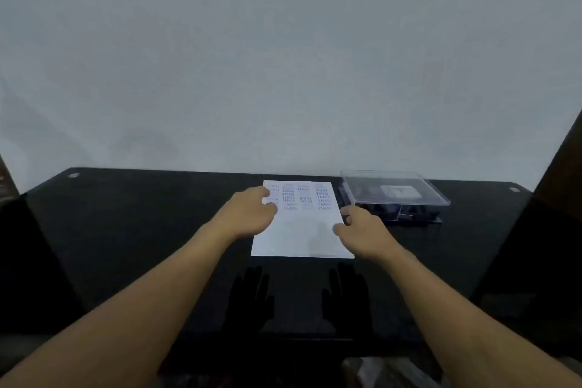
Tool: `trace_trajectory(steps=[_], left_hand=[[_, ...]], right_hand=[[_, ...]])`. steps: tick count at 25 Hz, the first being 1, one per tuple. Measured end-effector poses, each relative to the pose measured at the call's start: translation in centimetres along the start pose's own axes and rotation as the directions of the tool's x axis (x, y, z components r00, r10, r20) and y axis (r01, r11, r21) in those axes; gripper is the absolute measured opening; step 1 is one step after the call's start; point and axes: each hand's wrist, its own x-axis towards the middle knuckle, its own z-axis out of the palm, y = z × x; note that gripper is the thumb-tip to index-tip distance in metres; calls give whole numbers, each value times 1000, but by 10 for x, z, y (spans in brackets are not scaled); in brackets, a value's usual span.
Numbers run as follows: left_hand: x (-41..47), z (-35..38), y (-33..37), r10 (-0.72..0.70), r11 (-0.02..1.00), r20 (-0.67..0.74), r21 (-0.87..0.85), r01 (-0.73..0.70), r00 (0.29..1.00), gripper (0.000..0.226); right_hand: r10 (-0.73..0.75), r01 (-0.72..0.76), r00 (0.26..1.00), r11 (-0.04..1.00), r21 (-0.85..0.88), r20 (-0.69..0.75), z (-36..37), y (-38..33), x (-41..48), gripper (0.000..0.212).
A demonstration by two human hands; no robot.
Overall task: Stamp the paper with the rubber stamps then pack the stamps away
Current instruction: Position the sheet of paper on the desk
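Black glossy table (pixel 126 230) up close. The left hand (pixel 248 214) and right hand (pixel 362 227) hover loosely curled, gripping nothing, over the half-stamped paper (pixel 302 233) at twelve o'clock. The clear box (pixel 393 189) sits lidded at two o'clock. I'd pin the sheet left-handed and lift that lid squarely.

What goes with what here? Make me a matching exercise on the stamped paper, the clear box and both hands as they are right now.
Things:
1. white sheet of paper
2. clear plastic box
3. left hand
4. right hand

Places or states:
A. at the paper's right edge
B. on the glossy black table, right of the paper
C. blue stamp marks on the far half, near half blank
D. over the paper's left edge

Pairs: 1-C, 2-B, 3-D, 4-A
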Motion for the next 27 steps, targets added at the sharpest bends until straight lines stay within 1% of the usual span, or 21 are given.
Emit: trace_trajectory(steps=[1,3,5,6,8,10,11,13,15,17,18,20,24,27], left_hand=[[3,8,-7,-39,999,4,4,39,999,51],[7,23,-20,-104,995,29,-6,104,994,46],[10,40,-31,-172,985,85,21,171,981,41],[11,45,-33,-195,980,90,46,192,977,40],[18,56,-37,-210,977,56,57,206,976,43],[21,63,-35,-205,978,7,30,204,979,42],[21,67,-33,-189,982,-19,10,190,982,36],[22,70,-29,-186,982,-80,-40,183,979,8],[25,72,-27,-228,969,-108,-121,215,968,18],[30,73,-23,-314,936,-134,-210,283,940,26],[31,73,-21,-345,925,-143,-217,311,928,25],[34,75,-15,-389,915,-155,-182,361,908,23],[39,78,-10,-444,896,-153,-93,434,883,22],[38,78,-11,-468,884,-150,-85,460,871,24]], right_hand=[[24,-24,1000,1000,-5,-9,7,4,3,53],[67,-67,997,998,-20,-27,19,13,11,46],[119,-120,993,991,-64,-22,29,20,18,41],[138,-140,990,987,-82,-27,32,21,21,39],[133,-139,989,984,-107,-64,37,24,29,36],[124,-133,988,986,-97,-96,43,26,33,33],[122,-131,986,988,-79,-112,45,27,35,32],[128,-135,983,990,-46,-128,47,27,38,32],[153,-159,979,987,-32,-131,48,26,41,35],[183,-188,974,982,-26,-131,48,24,44,39],[192,-195,973,981,-13,-125,48,22,45,39],[208,-206,971,978,29,-119,47,20,48,38],[247,-236,961,967,100,-120,43,20,48,28],[261,-254,958,964,76,-122,46,18,48,34]])
